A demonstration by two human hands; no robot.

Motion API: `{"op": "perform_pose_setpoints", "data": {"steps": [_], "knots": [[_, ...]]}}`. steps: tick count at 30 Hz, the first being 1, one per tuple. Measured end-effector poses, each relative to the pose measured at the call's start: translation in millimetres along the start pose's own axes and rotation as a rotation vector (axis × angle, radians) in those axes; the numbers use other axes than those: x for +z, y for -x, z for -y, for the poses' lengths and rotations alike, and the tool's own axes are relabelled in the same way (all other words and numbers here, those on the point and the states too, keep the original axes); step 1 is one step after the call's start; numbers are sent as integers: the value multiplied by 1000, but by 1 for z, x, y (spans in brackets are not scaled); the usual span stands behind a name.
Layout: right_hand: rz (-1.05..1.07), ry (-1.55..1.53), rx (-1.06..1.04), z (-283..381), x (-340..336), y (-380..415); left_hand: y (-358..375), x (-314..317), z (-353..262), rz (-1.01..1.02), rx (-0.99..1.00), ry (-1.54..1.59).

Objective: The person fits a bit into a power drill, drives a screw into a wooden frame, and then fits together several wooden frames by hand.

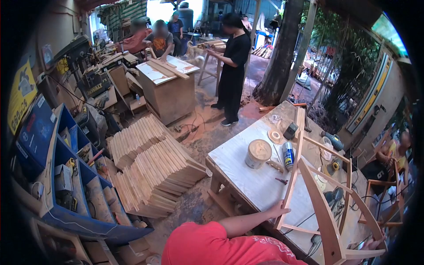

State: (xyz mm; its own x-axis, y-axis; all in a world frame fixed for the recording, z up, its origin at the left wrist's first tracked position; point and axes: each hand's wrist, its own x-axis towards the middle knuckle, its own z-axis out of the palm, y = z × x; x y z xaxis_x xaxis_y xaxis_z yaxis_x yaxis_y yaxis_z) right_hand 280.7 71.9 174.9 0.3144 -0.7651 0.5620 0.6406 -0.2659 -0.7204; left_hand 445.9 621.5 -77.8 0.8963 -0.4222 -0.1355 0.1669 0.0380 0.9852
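Note:
An unfinished wooden frame (319, 207), with long straight rails and curved pieces, rests tilted on the workbench (229, 161). My left hand (278, 210) is closed around its near-left rail. At the lower right corner, my right hand (373, 245) grips the frame's end, partly hidden by the wood. Behind the rails lie a tub (258, 153) with a dusty lid, a blue-and-white spray can (288, 155), a roll of tape (275, 136) and a small dark block (290, 131).
Large stacks of wooden boards (154, 165) stand on the floor left of the bench. Blue shelving (66, 176) holds tools and offcuts. Several people work around a cabinet (172, 99) at the back; one in black (234, 66) stands near a tree trunk (281, 53). Cables cross the bench.

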Motion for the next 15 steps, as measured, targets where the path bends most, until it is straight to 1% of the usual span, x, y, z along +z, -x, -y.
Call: {"op": "perform_pose_setpoints", "data": {"steps": [4,12,15], "knots": [[1,7,10,5,-1,4,3,-1,-5,22,-3,-21],[6,23,14,19,-7,16,7,0,-8,-26,5,11],[17,34,19,24,-12,19,3,-2,-3,4,-11,-3]]}}
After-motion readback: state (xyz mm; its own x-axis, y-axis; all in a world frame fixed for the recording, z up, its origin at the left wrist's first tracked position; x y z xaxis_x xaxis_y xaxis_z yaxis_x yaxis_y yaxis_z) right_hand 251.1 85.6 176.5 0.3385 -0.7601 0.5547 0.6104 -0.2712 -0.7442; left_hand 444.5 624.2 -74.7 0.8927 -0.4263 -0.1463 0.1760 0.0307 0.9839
